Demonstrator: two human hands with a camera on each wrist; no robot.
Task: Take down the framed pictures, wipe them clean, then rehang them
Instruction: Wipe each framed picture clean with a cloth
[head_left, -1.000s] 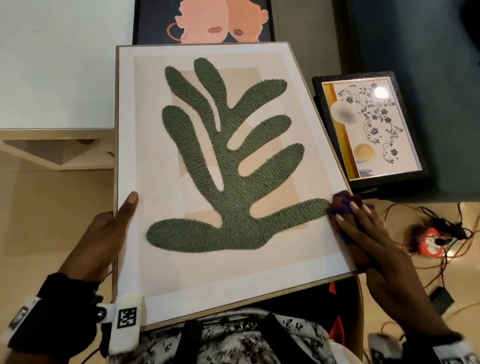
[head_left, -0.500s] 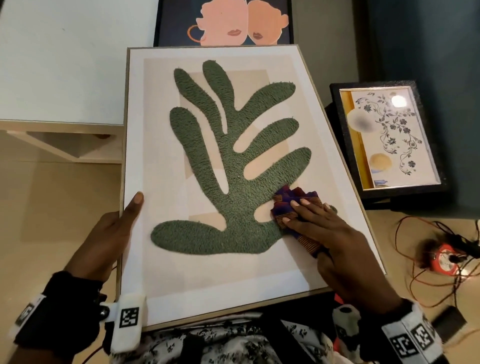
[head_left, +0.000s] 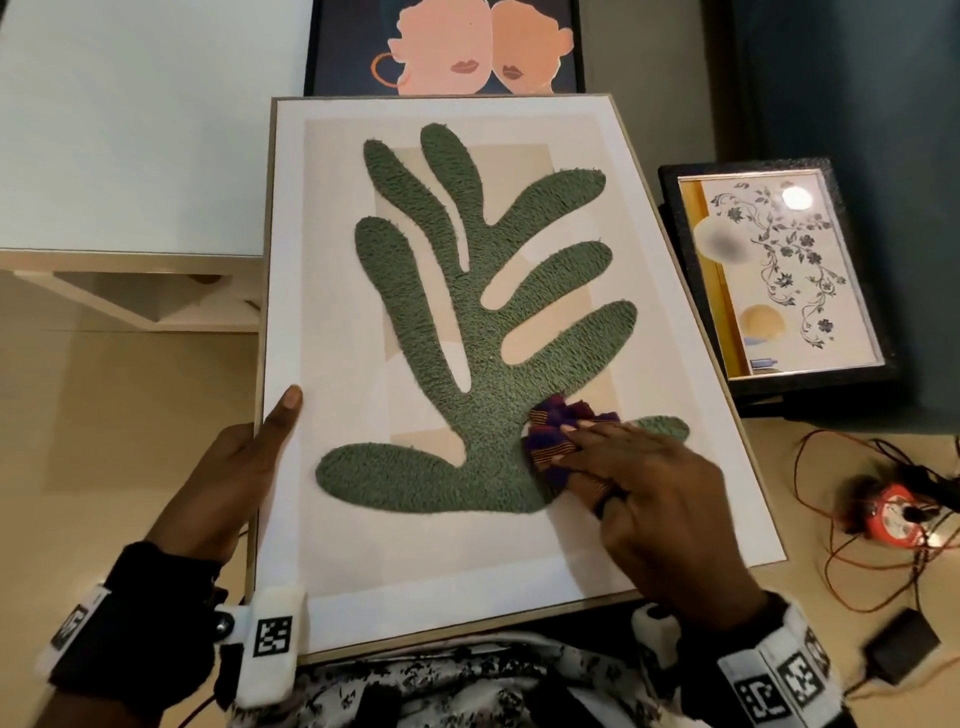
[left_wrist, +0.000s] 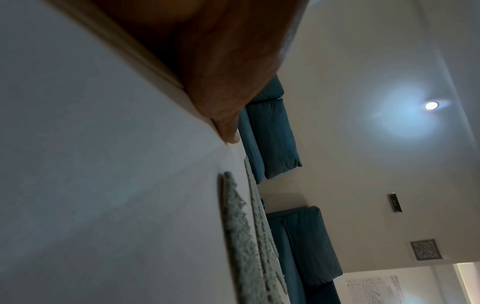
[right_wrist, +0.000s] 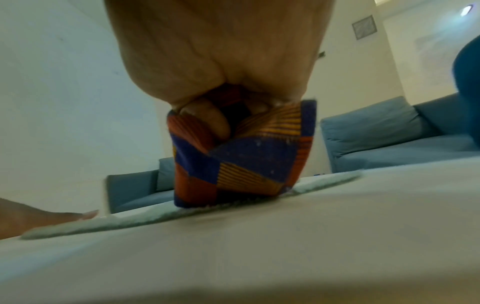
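Right hand (head_left: 644, 499) presses a bunched cloth (head_left: 558, 441) onto the picture (head_left: 467, 561); the wrist view alone shows fingers (right_wrist: 207, 121) curled into it. Left hand (head_left: 223, 483) clasps the frame edge beside it.

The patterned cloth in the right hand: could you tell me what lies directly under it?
The patterned cloth rests on the green tufted plant shape of the big framed picture, pressed down by the right hand. The part of the shape beneath it is covered.
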